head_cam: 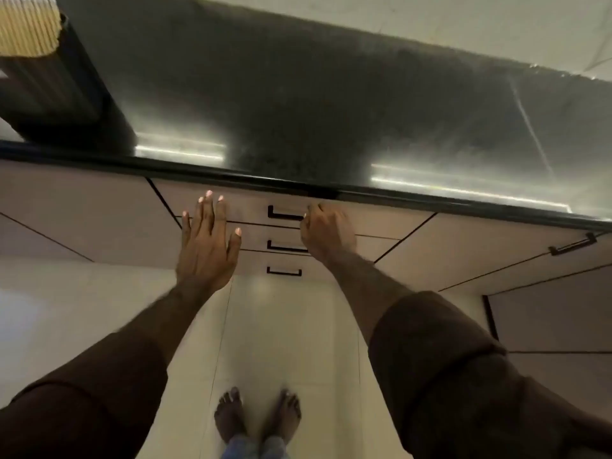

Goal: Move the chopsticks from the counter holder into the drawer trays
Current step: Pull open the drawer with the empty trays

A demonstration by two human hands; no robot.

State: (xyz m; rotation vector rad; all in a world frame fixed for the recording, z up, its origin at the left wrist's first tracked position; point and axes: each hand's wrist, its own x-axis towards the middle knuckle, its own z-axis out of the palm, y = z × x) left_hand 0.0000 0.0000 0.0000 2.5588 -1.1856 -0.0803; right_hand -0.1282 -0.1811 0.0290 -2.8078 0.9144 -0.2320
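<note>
A bundle of pale chopsticks (28,26) stands in a black holder (56,87) at the far left of the dark counter (298,104). Below the counter edge are three shut drawers stacked one under another. My right hand (326,231) is curled around the right end of the top drawer handle (283,214). My left hand (207,241) is flat with fingers spread, over the left part of the top drawer front (251,207). The drawer trays are hidden.
The second drawer handle (281,247) and third drawer handle (284,272) sit below the top one. A cabinet door with a long handle (573,244) is to the right. My bare feet (258,415) stand on the pale tiled floor.
</note>
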